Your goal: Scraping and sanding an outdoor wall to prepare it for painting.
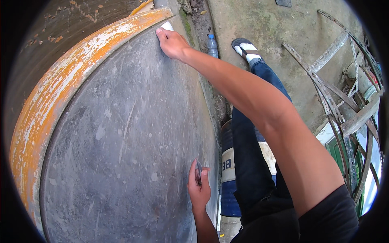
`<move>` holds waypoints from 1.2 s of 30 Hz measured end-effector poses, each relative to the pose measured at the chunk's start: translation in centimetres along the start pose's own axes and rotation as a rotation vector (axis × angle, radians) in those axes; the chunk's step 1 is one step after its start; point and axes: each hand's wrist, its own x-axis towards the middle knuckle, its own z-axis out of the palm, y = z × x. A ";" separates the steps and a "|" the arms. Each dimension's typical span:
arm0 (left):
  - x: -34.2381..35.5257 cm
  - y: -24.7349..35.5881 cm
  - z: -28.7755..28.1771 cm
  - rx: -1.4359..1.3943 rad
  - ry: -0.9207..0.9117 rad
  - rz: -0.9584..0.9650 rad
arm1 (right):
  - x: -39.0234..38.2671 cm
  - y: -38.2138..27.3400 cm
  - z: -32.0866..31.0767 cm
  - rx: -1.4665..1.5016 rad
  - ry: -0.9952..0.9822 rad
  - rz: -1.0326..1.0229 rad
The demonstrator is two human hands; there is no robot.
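My right hand (pixel 173 43) reaches far forward to the top end of a large grey slab (pixel 117 133). Its fingers are closed on a small white piece (pixel 167 26), mostly covered by the hand, near the end of a curved orange edge (pixel 69 77) with worn white patches. My left hand (pixel 199 190) is low, over the slab's right side. Its fingers and thumb pinch a thin dark flat piece (pixel 198 172) with a pointed tip; its exact kind does not show.
Right of the slab stand a blue and white drum (pixel 229 182) and a plastic bottle (pixel 212 46). My sandalled foot (pixel 246 49) rests on the concrete floor (pixel 251 20). A rusty metal frame (pixel 324 89) leans at the right, near a pale bucket (pixel 358 77).
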 end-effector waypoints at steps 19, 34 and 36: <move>0.2 0.7 -0.4 0.006 -0.008 -0.015 | -2.2 -1.2 0.2 -0.011 -0.066 -0.023; -0.5 2.2 -0.1 -0.036 0.008 -0.022 | -6.4 -4.9 -0.3 0.057 -0.027 -0.066; -0.7 2.0 -0.1 -0.029 0.016 -0.023 | -8.4 -4.5 1.0 0.092 0.049 -0.203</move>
